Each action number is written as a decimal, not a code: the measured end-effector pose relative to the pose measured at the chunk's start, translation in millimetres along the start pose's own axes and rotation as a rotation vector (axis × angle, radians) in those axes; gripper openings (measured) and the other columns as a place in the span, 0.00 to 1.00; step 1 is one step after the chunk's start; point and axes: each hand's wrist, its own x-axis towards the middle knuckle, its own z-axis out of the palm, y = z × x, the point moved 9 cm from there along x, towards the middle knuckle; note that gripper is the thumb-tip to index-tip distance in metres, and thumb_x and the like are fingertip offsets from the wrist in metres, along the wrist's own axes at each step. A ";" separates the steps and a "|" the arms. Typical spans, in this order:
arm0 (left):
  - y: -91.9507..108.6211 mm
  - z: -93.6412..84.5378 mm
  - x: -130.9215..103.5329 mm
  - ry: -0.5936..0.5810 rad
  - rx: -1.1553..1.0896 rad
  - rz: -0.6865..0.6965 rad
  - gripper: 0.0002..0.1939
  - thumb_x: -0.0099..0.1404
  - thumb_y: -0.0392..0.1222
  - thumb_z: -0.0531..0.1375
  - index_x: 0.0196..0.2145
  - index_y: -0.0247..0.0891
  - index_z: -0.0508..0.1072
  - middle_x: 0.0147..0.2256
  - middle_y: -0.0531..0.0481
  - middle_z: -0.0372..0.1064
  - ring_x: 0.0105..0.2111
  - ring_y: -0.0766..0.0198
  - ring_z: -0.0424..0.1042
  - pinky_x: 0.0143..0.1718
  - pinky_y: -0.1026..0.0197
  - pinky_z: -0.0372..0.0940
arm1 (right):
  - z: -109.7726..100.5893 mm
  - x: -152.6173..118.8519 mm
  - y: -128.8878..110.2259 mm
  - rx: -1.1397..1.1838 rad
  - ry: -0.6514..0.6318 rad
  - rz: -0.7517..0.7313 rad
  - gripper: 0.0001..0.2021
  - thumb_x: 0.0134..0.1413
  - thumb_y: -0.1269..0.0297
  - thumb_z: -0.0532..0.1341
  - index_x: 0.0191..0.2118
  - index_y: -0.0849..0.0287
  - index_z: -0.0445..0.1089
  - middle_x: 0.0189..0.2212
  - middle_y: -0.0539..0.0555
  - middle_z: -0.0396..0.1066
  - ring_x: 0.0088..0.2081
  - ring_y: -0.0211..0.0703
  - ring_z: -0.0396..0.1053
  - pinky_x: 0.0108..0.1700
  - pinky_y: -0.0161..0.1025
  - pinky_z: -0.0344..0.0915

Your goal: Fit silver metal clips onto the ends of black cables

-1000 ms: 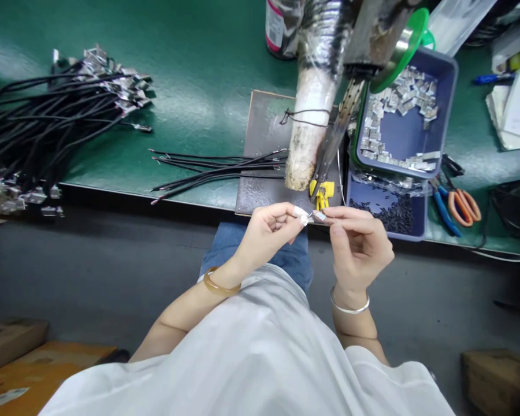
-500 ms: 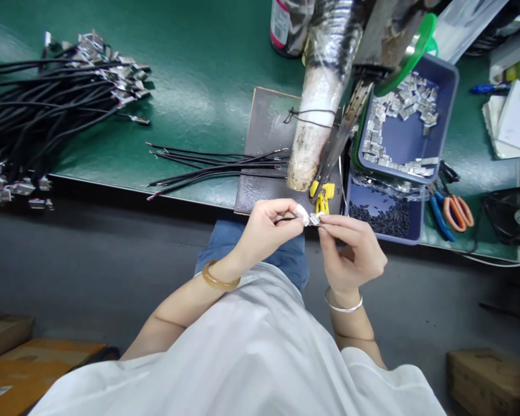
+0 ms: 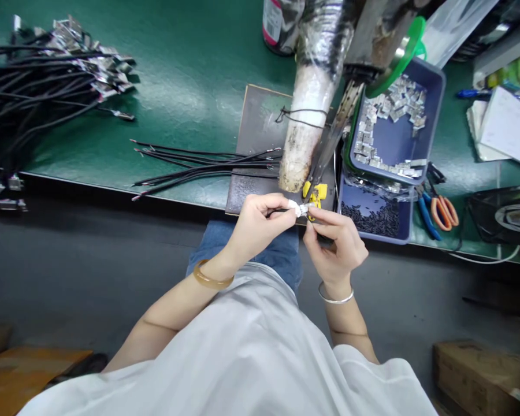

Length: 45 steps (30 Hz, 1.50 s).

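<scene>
My left hand (image 3: 262,224) is closed, with white tape round a fingertip, and pinches the end of a black cable beside a small silver metal connector (image 3: 303,210). From the other side, my right hand (image 3: 335,240) grips that connector between thumb and fingers. Both hands are at the bench's front edge, just below a yellow piece (image 3: 318,192) under a metal tool arm (image 3: 333,138). How the cable and connector join is too small to tell. Several loose black cables (image 3: 199,167) with bare wire ends lie left of the hands, partly on a dark board (image 3: 260,127).
A white wrapped tube (image 3: 301,133) slants down above the hands. At right, a blue bin (image 3: 435,110) of metal connectors sits over a tray (image 3: 405,228) of small black pieces. Pliers (image 3: 429,216) and orange-handled scissors (image 3: 444,214) lie beside. Bundled cables (image 3: 47,86) are piled left.
The view has shifted slightly to the right. Both hands, with the connector between them, have come up a little closer to the yellow piece. Their pinch looks much the same.
</scene>
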 end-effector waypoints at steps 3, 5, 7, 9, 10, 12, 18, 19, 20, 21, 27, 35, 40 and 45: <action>0.7 -2.4 1.6 0.051 0.012 -0.001 0.08 0.54 0.37 0.65 0.20 0.34 0.75 0.19 0.54 0.59 0.22 0.70 0.56 0.25 0.66 0.54 | 1.0 2.0 1.0 -0.020 0.002 -0.025 0.12 0.53 0.78 0.67 0.37 0.53 0.69 0.41 0.52 0.81 0.40 0.42 0.81 0.42 0.38 0.78; 1.4 -3.3 2.5 0.075 0.025 0.003 0.07 0.54 0.37 0.65 0.21 0.34 0.76 0.19 0.54 0.60 0.22 0.70 0.56 0.24 0.66 0.54 | 1.4 4.0 2.1 -0.023 0.007 -0.033 0.13 0.53 0.79 0.67 0.37 0.53 0.69 0.41 0.51 0.81 0.40 0.41 0.81 0.42 0.38 0.78; 2.3 -3.4 3.2 0.085 0.031 0.016 0.06 0.54 0.37 0.65 0.21 0.34 0.76 0.19 0.54 0.61 0.22 0.70 0.57 0.24 0.66 0.55 | 2.2 6.1 3.1 -0.026 0.008 -0.039 0.13 0.53 0.79 0.67 0.37 0.53 0.69 0.41 0.51 0.81 0.40 0.41 0.80 0.42 0.38 0.78; 3.5 -3.5 3.6 0.091 0.039 0.035 0.07 0.55 0.37 0.64 0.22 0.34 0.77 0.18 0.54 0.61 0.22 0.70 0.58 0.24 0.66 0.55 | 2.5 7.9 3.3 -0.031 0.012 -0.046 0.13 0.53 0.79 0.67 0.37 0.53 0.70 0.40 0.51 0.81 0.40 0.41 0.80 0.42 0.38 0.79; 4.4 -3.6 3.6 0.095 0.048 0.047 0.07 0.56 0.37 0.64 0.22 0.34 0.78 0.18 0.54 0.60 0.22 0.70 0.58 0.24 0.66 0.55 | 2.1 8.7 3.0 -0.033 0.017 -0.050 0.13 0.53 0.78 0.68 0.38 0.53 0.70 0.40 0.51 0.81 0.40 0.41 0.80 0.42 0.38 0.79; 6.8 -4.3 3.4 0.106 0.068 0.072 0.07 0.56 0.36 0.63 0.23 0.34 0.78 0.18 0.55 0.60 0.22 0.71 0.56 0.24 0.66 0.53 | 1.1 10.0 1.5 -0.042 0.027 -0.061 0.13 0.53 0.78 0.68 0.38 0.52 0.71 0.41 0.51 0.81 0.40 0.41 0.80 0.42 0.38 0.79; 6.5 -4.7 4.0 0.098 0.048 0.044 0.07 0.54 0.37 0.64 0.20 0.34 0.76 0.17 0.55 0.59 0.21 0.71 0.55 0.24 0.66 0.53 | 0.7 9.5 -2.9 -0.072 0.009 -0.099 0.12 0.52 0.77 0.68 0.37 0.53 0.70 0.41 0.52 0.81 0.39 0.41 0.81 0.40 0.37 0.79; 4.9 -4.3 4.2 0.089 0.041 0.028 0.07 0.54 0.37 0.64 0.20 0.34 0.76 0.17 0.55 0.58 0.21 0.71 0.54 0.24 0.66 0.52 | 0.6 8.7 -3.1 -0.077 0.007 -0.108 0.12 0.52 0.76 0.68 0.36 0.53 0.69 0.41 0.52 0.81 0.39 0.41 0.81 0.39 0.36 0.79; 3.4 -4.0 4.4 0.081 0.037 0.015 0.07 0.54 0.37 0.64 0.19 0.34 0.75 0.17 0.55 0.58 0.21 0.72 0.53 0.23 0.66 0.52 | 0.9 7.9 -3.1 -0.083 0.003 -0.116 0.11 0.53 0.76 0.68 0.36 0.53 0.69 0.41 0.52 0.81 0.38 0.40 0.81 0.38 0.36 0.79; 2.1 -3.6 4.4 0.072 0.034 0.007 0.08 0.54 0.37 0.64 0.19 0.34 0.74 0.17 0.55 0.58 0.20 0.72 0.53 0.23 0.66 0.51 | 1.6 7.2 -3.1 -0.085 -0.004 -0.124 0.11 0.53 0.76 0.68 0.36 0.53 0.69 0.41 0.52 0.81 0.38 0.40 0.81 0.38 0.36 0.79; 4.1 -4.1 4.4 0.073 0.047 0.033 0.07 0.55 0.36 0.63 0.20 0.34 0.75 0.17 0.56 0.55 0.21 0.72 0.52 0.23 0.67 0.50 | 2.9 10.7 -4.1 -0.072 -0.014 -0.134 0.12 0.52 0.78 0.67 0.35 0.54 0.68 0.40 0.54 0.82 0.38 0.40 0.81 0.39 0.35 0.79; 6.4 -1.1 4.4 0.010 0.080 0.071 0.08 0.56 0.35 0.61 0.20 0.33 0.73 0.17 0.58 0.51 0.20 0.74 0.49 0.21 0.68 0.49 | -0.1 8.0 -7.5 -0.075 0.000 -0.167 0.12 0.50 0.78 0.69 0.35 0.56 0.69 0.39 0.55 0.82 0.38 0.41 0.81 0.40 0.34 0.79; 11.2 -0.7 1.0 0.018 0.108 0.117 0.07 0.56 0.34 0.61 0.22 0.32 0.75 0.17 0.58 0.53 0.19 0.74 0.49 0.21 0.68 0.48 | -2.0 7.5 -5.9 -0.043 -0.007 -0.129 0.12 0.50 0.79 0.69 0.38 0.57 0.70 0.42 0.57 0.82 0.39 0.42 0.82 0.41 0.35 0.79; 23.8 0.7 -2.1 0.057 0.191 0.252 0.07 0.56 0.32 0.61 0.24 0.32 0.78 0.18 0.58 0.57 0.19 0.75 0.51 0.21 0.68 0.49 | 1.4 14.2 1.9 -0.014 -0.066 0.032 0.10 0.54 0.77 0.66 0.39 0.56 0.71 0.46 0.56 0.81 0.42 0.43 0.81 0.44 0.35 0.78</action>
